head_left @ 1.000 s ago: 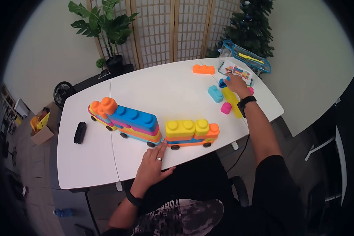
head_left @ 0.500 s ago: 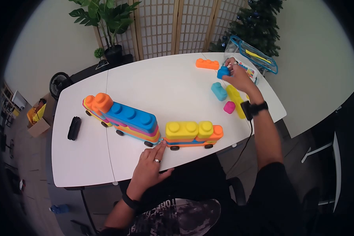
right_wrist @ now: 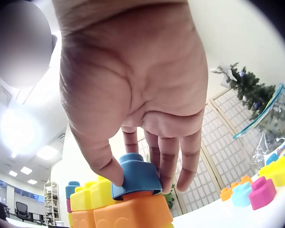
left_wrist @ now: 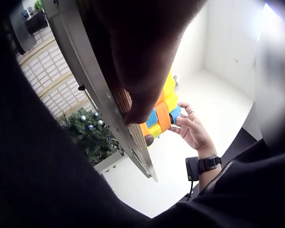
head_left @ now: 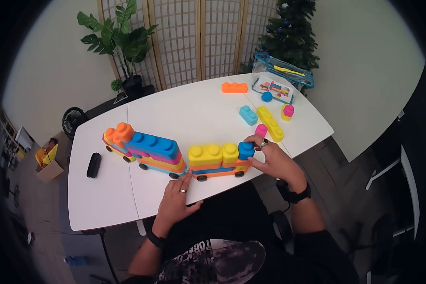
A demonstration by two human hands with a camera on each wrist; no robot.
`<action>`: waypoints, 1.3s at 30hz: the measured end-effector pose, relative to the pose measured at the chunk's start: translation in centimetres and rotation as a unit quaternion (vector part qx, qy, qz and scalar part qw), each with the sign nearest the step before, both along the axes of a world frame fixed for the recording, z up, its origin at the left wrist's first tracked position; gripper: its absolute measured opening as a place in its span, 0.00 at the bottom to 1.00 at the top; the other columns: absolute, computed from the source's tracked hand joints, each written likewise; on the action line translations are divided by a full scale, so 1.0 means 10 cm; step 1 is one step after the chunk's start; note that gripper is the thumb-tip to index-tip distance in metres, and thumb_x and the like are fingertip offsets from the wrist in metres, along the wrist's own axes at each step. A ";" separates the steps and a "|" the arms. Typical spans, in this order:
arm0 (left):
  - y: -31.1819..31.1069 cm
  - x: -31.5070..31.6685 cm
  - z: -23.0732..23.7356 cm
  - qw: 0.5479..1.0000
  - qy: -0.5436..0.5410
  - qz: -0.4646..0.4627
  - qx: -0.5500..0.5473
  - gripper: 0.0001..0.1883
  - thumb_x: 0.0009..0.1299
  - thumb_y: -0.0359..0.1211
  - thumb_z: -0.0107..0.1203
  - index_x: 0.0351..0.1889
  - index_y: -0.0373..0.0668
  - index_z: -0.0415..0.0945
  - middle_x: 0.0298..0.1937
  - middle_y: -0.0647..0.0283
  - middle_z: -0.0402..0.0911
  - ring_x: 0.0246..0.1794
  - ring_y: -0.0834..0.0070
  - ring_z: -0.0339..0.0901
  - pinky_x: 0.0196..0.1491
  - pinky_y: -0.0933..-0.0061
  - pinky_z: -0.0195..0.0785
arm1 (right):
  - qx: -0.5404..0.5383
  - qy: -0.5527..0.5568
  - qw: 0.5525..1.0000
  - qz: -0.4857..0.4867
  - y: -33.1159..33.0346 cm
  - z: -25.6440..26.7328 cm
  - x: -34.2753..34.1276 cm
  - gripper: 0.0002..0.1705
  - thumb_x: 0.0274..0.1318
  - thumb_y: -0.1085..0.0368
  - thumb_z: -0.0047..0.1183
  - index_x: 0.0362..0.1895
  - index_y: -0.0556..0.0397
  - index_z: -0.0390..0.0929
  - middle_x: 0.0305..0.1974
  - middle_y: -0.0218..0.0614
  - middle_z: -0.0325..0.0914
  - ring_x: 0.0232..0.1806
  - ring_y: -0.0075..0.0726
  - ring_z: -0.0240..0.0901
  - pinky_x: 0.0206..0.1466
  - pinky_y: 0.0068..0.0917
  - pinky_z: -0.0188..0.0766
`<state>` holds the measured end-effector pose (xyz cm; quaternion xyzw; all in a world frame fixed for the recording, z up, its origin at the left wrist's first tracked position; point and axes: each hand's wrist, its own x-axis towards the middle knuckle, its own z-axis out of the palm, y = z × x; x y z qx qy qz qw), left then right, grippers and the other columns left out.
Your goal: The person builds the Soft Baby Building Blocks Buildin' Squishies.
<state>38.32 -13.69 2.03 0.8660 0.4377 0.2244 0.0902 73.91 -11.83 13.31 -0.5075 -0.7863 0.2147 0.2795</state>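
Observation:
My right hand (head_left: 278, 163) pinches a small blue block (head_left: 245, 150) between thumb and fingers at the right end of a wheeled block wagon. In the right wrist view the blue block (right_wrist: 137, 178) sits slightly tilted over the stud of an orange block (right_wrist: 133, 212). Beside it on the wagon stand yellow blocks (head_left: 206, 154). My left hand (head_left: 173, 203) lies at the table's front edge, fingertips at the joint between this wagon and a taller one topped by a long blue block (head_left: 154, 144). A front car with orange blocks (head_left: 112, 136) stands farther left.
Right of the train lie a light blue block (head_left: 248, 115), a long yellow block (head_left: 270, 124), a pink block (head_left: 261, 130) and a round-topped blue block (head_left: 266, 97). Farther back are an orange block (head_left: 234, 88), a picture card (head_left: 273, 90) and a clear bag (head_left: 284, 68). A black case (head_left: 93, 165) lies left.
My right hand picked up the blue block near the card and brought it left and nearer, onto the wagon's right end. My left hand stayed at the joint.

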 end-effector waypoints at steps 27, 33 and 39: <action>-0.02 -0.02 -0.08 1.000 -0.014 -0.015 0.019 0.58 0.64 0.50 0.76 0.86 0.33 0.58 0.76 0.45 0.72 0.65 0.47 0.74 0.74 0.53 0.69 | 0.014 -0.097 0.937 -0.336 0.51 -0.52 0.96 0.32 0.72 0.52 0.65 0.74 0.47 0.76 0.61 0.50 0.86 0.61 0.56 0.85 0.62 0.48 0.82; 0.00 -0.02 -0.07 1.000 -0.014 -0.015 0.019 0.58 0.63 0.49 0.77 0.86 0.33 0.58 0.76 0.46 0.73 0.64 0.47 0.74 0.73 0.53 0.69 | 0.010 -0.154 0.914 -0.375 0.97 -1.10 1.30 0.37 0.57 0.59 0.72 0.71 0.51 0.79 0.56 0.55 0.87 0.61 0.60 0.85 0.65 0.49 0.82; -0.01 -0.03 -0.06 0.999 -0.012 -0.015 0.026 0.58 0.63 0.49 0.77 0.85 0.33 0.59 0.76 0.46 0.73 0.63 0.48 0.74 0.72 0.54 0.70 | 0.134 -0.047 0.888 -0.438 0.55 -0.71 1.15 0.29 0.61 0.69 0.69 0.66 0.56 0.81 0.53 0.58 0.88 0.56 0.61 0.88 0.61 0.47 0.84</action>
